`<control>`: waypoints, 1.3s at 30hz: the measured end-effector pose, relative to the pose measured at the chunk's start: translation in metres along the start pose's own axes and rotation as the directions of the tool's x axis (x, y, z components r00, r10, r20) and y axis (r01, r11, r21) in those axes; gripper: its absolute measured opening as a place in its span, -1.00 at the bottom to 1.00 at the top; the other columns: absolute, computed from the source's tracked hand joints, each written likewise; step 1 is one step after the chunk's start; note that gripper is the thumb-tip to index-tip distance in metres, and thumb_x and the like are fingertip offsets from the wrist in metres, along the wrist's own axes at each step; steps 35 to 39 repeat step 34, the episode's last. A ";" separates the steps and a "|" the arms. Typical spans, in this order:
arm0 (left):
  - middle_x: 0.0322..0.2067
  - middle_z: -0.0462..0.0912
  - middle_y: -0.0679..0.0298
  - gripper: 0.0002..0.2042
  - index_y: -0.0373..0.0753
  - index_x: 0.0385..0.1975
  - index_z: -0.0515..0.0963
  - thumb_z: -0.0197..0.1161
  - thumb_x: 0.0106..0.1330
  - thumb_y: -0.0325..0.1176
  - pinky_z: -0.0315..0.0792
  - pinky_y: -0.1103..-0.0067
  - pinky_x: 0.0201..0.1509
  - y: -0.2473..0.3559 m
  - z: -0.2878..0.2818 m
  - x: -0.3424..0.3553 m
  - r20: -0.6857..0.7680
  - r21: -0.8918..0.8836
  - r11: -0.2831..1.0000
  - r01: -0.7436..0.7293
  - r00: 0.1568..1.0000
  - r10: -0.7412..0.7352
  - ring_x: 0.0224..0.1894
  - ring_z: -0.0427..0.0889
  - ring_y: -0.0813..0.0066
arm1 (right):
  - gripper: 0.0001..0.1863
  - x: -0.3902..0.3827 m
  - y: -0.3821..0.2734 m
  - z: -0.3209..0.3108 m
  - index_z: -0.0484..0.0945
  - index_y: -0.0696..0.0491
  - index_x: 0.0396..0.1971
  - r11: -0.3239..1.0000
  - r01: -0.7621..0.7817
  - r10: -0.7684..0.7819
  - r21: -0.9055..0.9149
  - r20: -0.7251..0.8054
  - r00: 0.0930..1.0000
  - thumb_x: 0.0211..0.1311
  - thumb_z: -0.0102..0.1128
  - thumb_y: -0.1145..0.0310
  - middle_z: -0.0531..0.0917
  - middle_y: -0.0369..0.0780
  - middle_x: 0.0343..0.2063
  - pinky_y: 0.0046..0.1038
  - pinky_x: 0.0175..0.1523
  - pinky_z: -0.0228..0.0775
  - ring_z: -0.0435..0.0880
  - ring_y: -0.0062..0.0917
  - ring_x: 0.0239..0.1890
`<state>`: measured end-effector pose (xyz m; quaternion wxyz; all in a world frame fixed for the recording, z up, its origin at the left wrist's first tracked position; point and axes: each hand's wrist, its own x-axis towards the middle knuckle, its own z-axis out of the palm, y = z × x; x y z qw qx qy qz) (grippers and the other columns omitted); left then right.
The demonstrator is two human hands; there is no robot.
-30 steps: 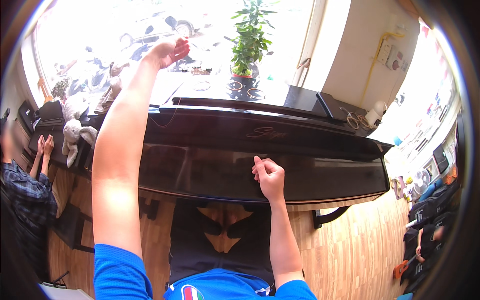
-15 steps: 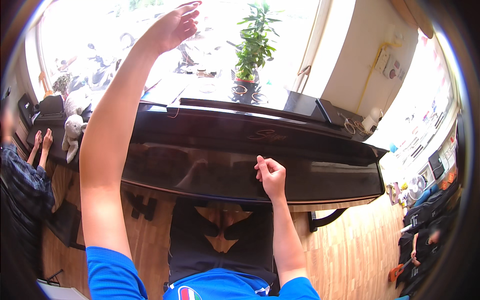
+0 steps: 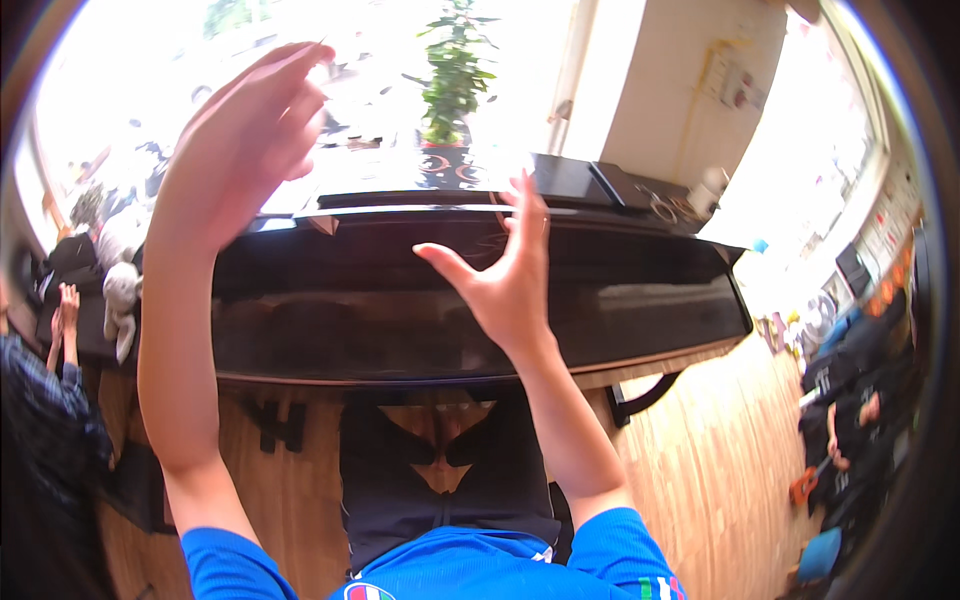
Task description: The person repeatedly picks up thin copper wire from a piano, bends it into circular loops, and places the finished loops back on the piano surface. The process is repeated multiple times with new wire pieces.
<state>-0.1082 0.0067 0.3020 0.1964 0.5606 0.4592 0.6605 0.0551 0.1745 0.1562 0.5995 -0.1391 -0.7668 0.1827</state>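
A dark, glossy piano (image 3: 390, 335) with its keys covered spans the view in front of me. My left hand (image 3: 250, 140) is raised high on the left, in front of the bright window. It is smeared by motion, but its fingers look loosely bent and apart, with nothing seen in them. Over the piano's front, my right hand (image 3: 510, 285) is lifted with the thumb spread wide from upright fingers. That hand is empty, and whether it touches the piano cannot be told.
A potted plant (image 3: 455, 85) stands behind the piano top. A dark flat case (image 3: 620, 185), a cable (image 3: 660, 207) and a white device (image 3: 708, 192) lie at its right. Grey plush toy (image 3: 122, 290) and another person's hands (image 3: 66, 310) are at left; a seated person (image 3: 850, 430) holds a small orange guitar at right.
My right hand has risen and opened from a curled shape. My left hand has come lower and toward the left. The whole view has shifted, so the piano and plant sit further left.
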 end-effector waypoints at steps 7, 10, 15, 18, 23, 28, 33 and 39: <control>-0.65 0.27 0.43 -0.81 -0.29 -0.03 0.42 -0.10 0.56 -0.38 0.07 0.76 -0.80 -0.071 0.008 -0.076 0.081 -0.363 0.918 0.158 0.987 -0.137 -0.82 0.11 0.74 | -0.80 -0.061 0.041 -0.023 0.65 0.19 -0.27 0.781 -0.605 0.468 0.158 0.493 0.733 0.35 0.23 0.33 0.53 -0.33 -0.71 -0.59 -0.48 0.27 0.44 -0.76 -0.63; -0.65 0.25 0.45 -0.80 -0.29 -0.04 0.43 -0.10 0.57 -0.34 0.05 0.78 -0.79 -0.109 -0.005 -0.092 -0.012 -0.436 0.878 0.200 0.974 -0.227 -0.81 0.10 0.79 | -0.79 -0.091 0.070 -0.052 0.69 0.15 -0.35 0.713 -0.672 0.453 0.199 0.600 0.659 0.34 0.26 0.29 0.45 -0.47 -0.71 -0.63 -0.55 0.07 0.24 -0.86 -0.65; -0.70 0.19 0.49 -0.80 -0.26 -0.18 0.43 -0.07 0.57 -0.28 0.01 0.78 -0.81 -0.147 -0.017 -0.130 -0.066 -0.451 0.836 0.313 0.922 -0.381 -0.83 0.08 0.82 | -0.79 -0.094 0.102 -0.119 0.65 0.13 -0.45 0.389 -0.848 0.573 0.361 0.626 0.529 0.32 0.28 0.32 0.52 -0.43 -0.67 -0.73 -0.62 0.08 0.32 -0.86 -0.71; -0.74 0.23 0.47 -0.81 -0.25 -0.29 0.40 0.00 0.54 -0.28 0.07 0.76 -0.82 -0.167 -0.011 -0.160 0.011 -0.421 0.809 0.412 0.893 -0.449 -0.84 0.14 0.77 | -0.76 -0.099 0.124 -0.130 0.62 0.14 -0.46 0.398 -0.805 0.553 0.440 0.585 0.594 0.34 0.27 0.30 0.39 -0.45 -0.75 -0.74 -0.64 0.04 0.25 -0.86 -0.75; -0.78 0.27 0.39 -0.72 -0.31 -0.39 0.34 0.16 0.46 -0.23 0.08 0.70 -0.86 -0.170 0.009 -0.212 0.090 -0.493 0.774 0.397 0.908 -0.408 -0.86 0.16 0.71 | -0.62 -0.112 0.126 -0.116 0.50 0.06 -0.66 0.407 -0.860 0.700 0.308 0.499 0.511 0.32 0.30 0.22 0.34 -0.50 -0.76 -0.71 -0.62 -0.07 0.17 -0.88 -0.74; -0.59 0.62 0.12 -0.91 -0.47 -0.32 0.57 0.18 0.30 -0.56 0.46 0.63 -0.54 -0.169 0.017 -0.252 0.222 -0.216 0.773 0.596 0.801 -0.556 -0.62 0.59 0.50 | -0.63 -0.110 0.128 -0.101 0.47 0.03 -0.71 0.640 -0.754 0.669 0.146 0.376 0.641 0.25 0.38 0.29 0.34 -0.53 -0.72 -0.69 -0.50 -0.05 0.16 -0.88 -0.60; -0.42 0.71 0.23 -0.88 -0.33 -0.21 0.64 0.22 0.32 -0.52 0.55 0.58 -0.28 -0.192 0.041 -0.239 0.001 0.413 0.682 0.604 0.748 -0.664 -0.43 0.70 0.41 | -0.84 -0.099 0.131 -0.104 0.62 0.09 -0.46 0.525 -0.814 0.606 0.248 0.563 0.562 0.24 0.37 0.34 0.51 -0.46 -0.59 -0.70 -0.36 0.21 0.37 -0.85 -0.49; -0.40 0.73 0.23 -0.86 -0.30 -0.18 0.65 0.24 0.32 -0.49 0.55 0.58 -0.23 -0.195 0.043 -0.234 0.003 0.439 0.687 0.580 0.763 -0.646 -0.37 0.72 0.34 | -0.86 -0.094 0.128 -0.106 0.68 0.10 -0.34 0.481 -0.841 0.608 0.247 0.597 0.523 0.25 0.35 0.34 0.65 -0.39 -0.49 -0.71 -0.24 0.39 0.53 -0.83 -0.38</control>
